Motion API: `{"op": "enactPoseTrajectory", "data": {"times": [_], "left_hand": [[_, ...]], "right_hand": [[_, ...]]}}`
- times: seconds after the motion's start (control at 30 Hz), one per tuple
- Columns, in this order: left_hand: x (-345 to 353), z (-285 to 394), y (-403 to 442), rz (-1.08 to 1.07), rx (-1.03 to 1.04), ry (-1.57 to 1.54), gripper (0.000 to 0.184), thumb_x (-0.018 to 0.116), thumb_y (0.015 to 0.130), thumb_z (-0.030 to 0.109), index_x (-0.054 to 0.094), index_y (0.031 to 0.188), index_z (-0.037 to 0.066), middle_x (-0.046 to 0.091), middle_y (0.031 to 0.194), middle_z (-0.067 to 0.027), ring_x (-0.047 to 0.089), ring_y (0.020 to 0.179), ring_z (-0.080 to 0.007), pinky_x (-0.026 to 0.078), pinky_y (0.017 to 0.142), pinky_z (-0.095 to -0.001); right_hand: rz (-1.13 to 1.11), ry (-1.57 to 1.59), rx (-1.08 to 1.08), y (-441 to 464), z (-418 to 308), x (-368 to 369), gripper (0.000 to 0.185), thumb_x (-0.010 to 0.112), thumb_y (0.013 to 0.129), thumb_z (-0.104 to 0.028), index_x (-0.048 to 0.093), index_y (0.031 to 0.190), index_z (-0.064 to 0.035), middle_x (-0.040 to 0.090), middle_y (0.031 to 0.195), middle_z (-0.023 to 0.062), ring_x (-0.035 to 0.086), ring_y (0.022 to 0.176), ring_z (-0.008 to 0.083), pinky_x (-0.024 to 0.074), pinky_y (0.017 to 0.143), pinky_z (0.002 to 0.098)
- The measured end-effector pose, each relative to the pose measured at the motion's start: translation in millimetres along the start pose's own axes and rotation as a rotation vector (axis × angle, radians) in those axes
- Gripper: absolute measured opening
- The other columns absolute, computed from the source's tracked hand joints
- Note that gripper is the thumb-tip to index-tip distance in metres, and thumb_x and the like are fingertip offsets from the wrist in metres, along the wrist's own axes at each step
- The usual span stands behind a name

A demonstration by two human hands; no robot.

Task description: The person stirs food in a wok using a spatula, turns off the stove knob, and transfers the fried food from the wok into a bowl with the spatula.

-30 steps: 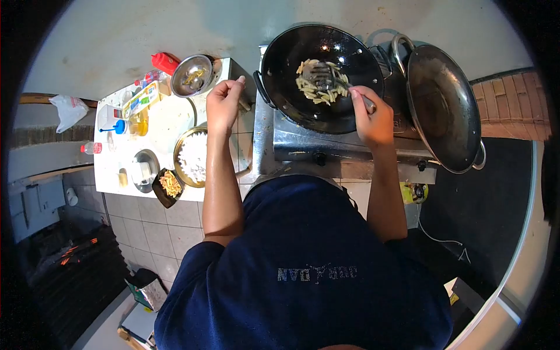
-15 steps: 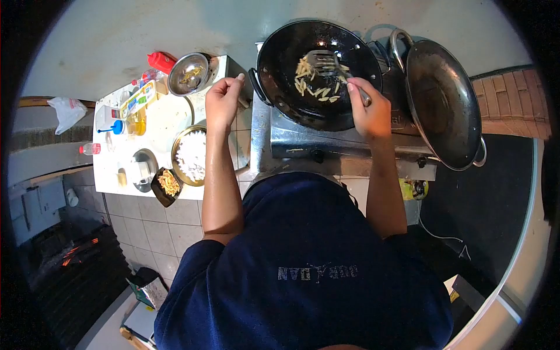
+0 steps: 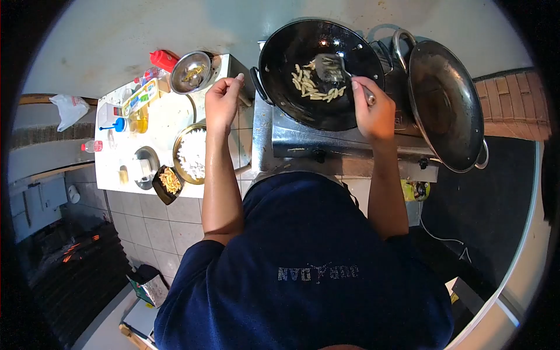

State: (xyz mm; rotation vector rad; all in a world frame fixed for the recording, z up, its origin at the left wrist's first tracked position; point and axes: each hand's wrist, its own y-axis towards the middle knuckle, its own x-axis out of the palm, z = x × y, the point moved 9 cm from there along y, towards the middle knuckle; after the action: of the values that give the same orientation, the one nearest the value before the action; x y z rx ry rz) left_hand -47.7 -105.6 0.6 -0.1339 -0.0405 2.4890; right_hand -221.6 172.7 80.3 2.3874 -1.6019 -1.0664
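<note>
The right hand (image 3: 374, 109) has its fingers closed around the handle of a spatula (image 3: 330, 68), whose broad head is down inside the black wok (image 3: 279, 61). Pale strips (image 3: 318, 95) lie in the wok, curving around the left and near sides of that head. The wok sits on the stove (image 3: 306, 144), with a second pan (image 3: 446, 108) tilted at its right.

The left hand (image 3: 223, 106) hangs just beside the wok's left handle — fingers bent inward, thumb tip out; how far they close, or on what, cannot be told. Below and left stands the desk (image 3: 111, 153), bearing a basin (image 3: 185, 176) of white pieces, a small dark bowl (image 3: 165, 197) of orange-brown strips, a steel bowl (image 3: 178, 87) and a red bottle (image 3: 163, 60).
</note>
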Motion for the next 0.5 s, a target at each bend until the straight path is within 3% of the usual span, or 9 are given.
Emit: {"op": "enactPoseTrajectory", "data": {"times": [0.13, 0.2, 0.3, 0.5], "left_hand": [[2.9, 1.7, 2.3, -0.01, 0.023, -0.014, 0.025, 0.068, 0.09, 0.025, 0.065, 0.079, 0.003, 0.051, 0.064, 0.0075, 0.038, 0.057, -0.0021, 0.029, 0.053, -0.0198], [0.4, 6.2, -0.4, 0.017, 0.036, 0.024, 0.025, 0.068, 0.09, 0.025, 0.065, 0.078, 0.003, 0.051, 0.065, 0.0077, 0.038, 0.058, -0.0019, 0.03, 0.053, -0.0198], [1.1, -3.0, 2.8, -0.018, -0.016, -0.011, 0.025, 0.067, 0.091, 0.025, 0.064, 0.077, 0.004, 0.052, 0.067, 0.0072, 0.04, 0.06, -0.0022, 0.031, 0.056, -0.0198], [5.7, 8.0, 0.7, -0.009, 0.035, 0.005, 0.025, 0.067, 0.091, 0.024, 0.064, 0.077, 0.003, 0.056, 0.07, 0.0055, 0.043, 0.065, -0.0032, 0.035, 0.06, -0.0201]], "right_hand": [[-0.05, 0.007, -0.054, -0.5, -7.8, 5.4, 0.016, 0.062, 0.091, -0.015, 0.066, 0.096, -0.0004, 0.068, 0.086, 0.0189, 0.069, 0.077, 0.0308, 0.0518, 0.069, 0.0327], [-0.049, -0.032, 0.104, -0.5, 0.9, -2.4, 0.017, 0.062, 0.091, -0.016, 0.067, 0.097, -0.0007, 0.069, 0.087, 0.0183, 0.069, 0.08, 0.0304, 0.0518, 0.07, 0.0335], [0.007, 0.005, -0.093, 3.1, -5.1, 2.1, 0.017, 0.062, 0.09, -0.016, 0.066, 0.096, -0.0007, 0.068, 0.087, 0.0188, 0.069, 0.081, 0.0303, 0.0514, 0.07, 0.034], [-0.02, -0.035, 0.01, 2.4, 3.0, -1.4, 0.017, 0.062, 0.091, -0.016, 0.066, 0.096, -0.0008, 0.068, 0.087, 0.0191, 0.068, 0.079, 0.0318, 0.0514, 0.069, 0.0343]]}}
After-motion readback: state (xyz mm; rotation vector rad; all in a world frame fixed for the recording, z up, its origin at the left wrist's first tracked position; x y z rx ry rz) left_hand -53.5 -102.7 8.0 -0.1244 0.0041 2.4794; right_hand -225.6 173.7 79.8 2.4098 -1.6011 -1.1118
